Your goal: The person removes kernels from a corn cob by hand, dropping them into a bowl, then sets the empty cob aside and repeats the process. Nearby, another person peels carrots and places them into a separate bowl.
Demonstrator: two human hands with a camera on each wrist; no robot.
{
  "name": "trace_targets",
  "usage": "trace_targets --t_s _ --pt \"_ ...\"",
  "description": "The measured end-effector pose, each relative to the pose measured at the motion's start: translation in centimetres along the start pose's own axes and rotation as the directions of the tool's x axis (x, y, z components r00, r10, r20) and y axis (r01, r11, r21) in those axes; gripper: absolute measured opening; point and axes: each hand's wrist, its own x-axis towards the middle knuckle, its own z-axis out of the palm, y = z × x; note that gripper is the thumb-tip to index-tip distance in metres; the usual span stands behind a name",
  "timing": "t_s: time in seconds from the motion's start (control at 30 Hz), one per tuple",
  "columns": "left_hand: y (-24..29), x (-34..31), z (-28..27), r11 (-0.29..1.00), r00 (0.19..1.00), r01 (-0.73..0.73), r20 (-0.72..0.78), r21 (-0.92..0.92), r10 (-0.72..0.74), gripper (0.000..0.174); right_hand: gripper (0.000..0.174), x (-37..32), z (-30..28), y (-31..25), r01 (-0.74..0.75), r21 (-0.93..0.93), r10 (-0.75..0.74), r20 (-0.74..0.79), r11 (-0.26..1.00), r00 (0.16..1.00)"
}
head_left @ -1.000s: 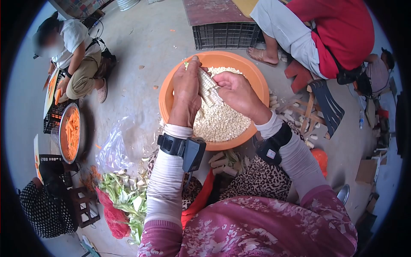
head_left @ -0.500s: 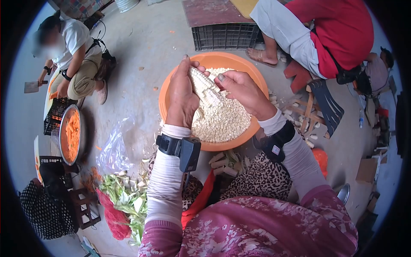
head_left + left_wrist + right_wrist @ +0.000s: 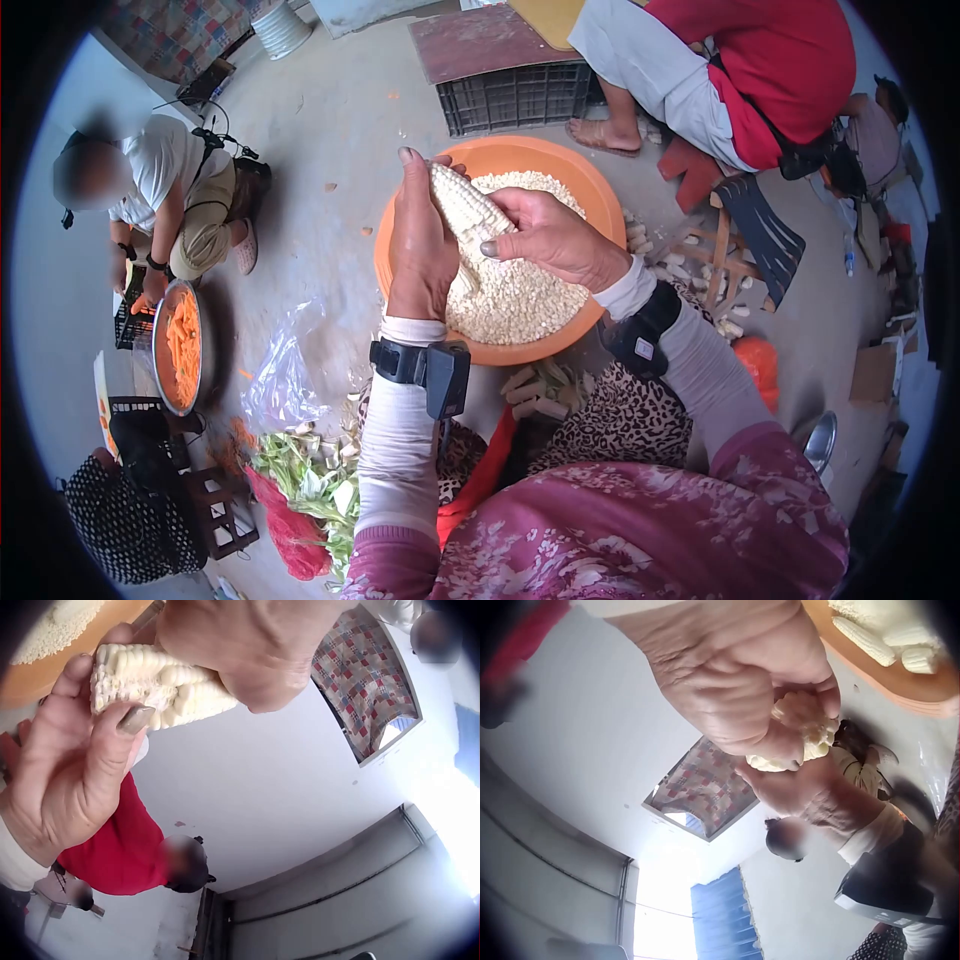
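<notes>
A pale corn cob [image 3: 466, 205] is held above an orange basin [image 3: 602, 195] of loose white kernels [image 3: 515, 305]. My left hand [image 3: 422, 240] grips it from the left, thumb pointing up along its side. From the right, my right hand [image 3: 555, 238] holds the cob's lower part, thumb pressed on the kernels. In the left wrist view the cob [image 3: 169, 682] shows a bare patch beside the right thumb. In the right wrist view both hands close round the cob [image 3: 817, 735], hiding much of it.
Stripped cobs [image 3: 535, 395] and green husks [image 3: 320, 480] lie near my legs. A metal bowl of orange strips [image 3: 184, 345] stands left, beside a crouching person. Beyond the basin are a black crate [image 3: 515, 98] and a seated person in red; a wooden stool [image 3: 725, 250] is right.
My right hand has moved down and left onto the cob, its thumb now lying across the kernels. The view has shifted, and the person at left has leaned lower.
</notes>
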Motion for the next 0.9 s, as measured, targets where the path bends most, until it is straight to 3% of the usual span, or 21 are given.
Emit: trace_targets --t_s 0.07,0.13,0.27,0.4,0.5,0.53,0.57,0.67,0.83,0.9 --pt "-0.1 0.1 -0.2 0.999 0.999 -0.020 0.030 0.028 0.019 0.041 0.055 0.1 -0.3 -0.4 0.055 -0.039 -0.055 -0.024 0.998 0.998" --pt "-0.5 0.2 -0.1 0.988 0.999 0.008 -0.055 0.154 0.000 0.034 0.050 0.1 -0.5 -0.6 0.102 -0.019 -0.103 -0.079 0.995 0.992" --pt "-0.9 0.2 -0.5 0.983 0.996 0.058 -0.076 0.172 -0.046 0.025 0.045 0.1 -1.0 -0.8 0.143 -0.048 -0.148 -0.155 0.989 0.977" --pt "-1.3 0.5 -1.0 0.968 0.995 0.075 -0.086 0.239 -0.055 0.027 0.046 -0.1 -0.8 -0.9 0.158 -0.057 -0.166 -0.180 0.986 0.969" --pt "-1.3 0.0 -0.4 0.961 0.998 0.049 -0.037 0.271 -0.041 0.034 0.046 0.0 -1.0 -0.8 0.191 -0.047 -0.196 -0.179 0.980 0.964" --pt "-1.2 -0.3 -0.2 0.958 0.996 0.043 0.065 0.284 -0.064 0.039 0.046 0.0 -1.2 -0.8 0.193 -0.047 -0.198 -0.180 0.980 0.963" --pt "-1.2 -0.5 -0.1 0.955 0.982 0.035 0.165 0.295 -0.087 0.045 0.046 0.0 -1.3 -0.7 0.199 -0.121 -0.220 -0.199 0.973 0.955" --pt "-2.2 -0.9 0.4 0.917 0.966 0.013 0.232 0.399 -0.114 0.045 0.046 0.0 -1.4 -0.5 0.187 -0.265 -0.249 -0.225 0.946 0.942" --pt "-2.4 -1.4 1.0 0.934 0.962 0.033 0.242 0.357 -0.126 0.034 0.047 -0.5 -1.6 -1.3 0.096 -0.521 -0.230 -0.198 0.848 0.953" --pt "-1.9 -1.5 1.1 0.885 0.973 -0.001 0.204 0.465 -0.106 0.035 0.049 -0.4 -2.6 -1.9 0.153 -0.587 -0.240 -0.074 0.795 0.968"
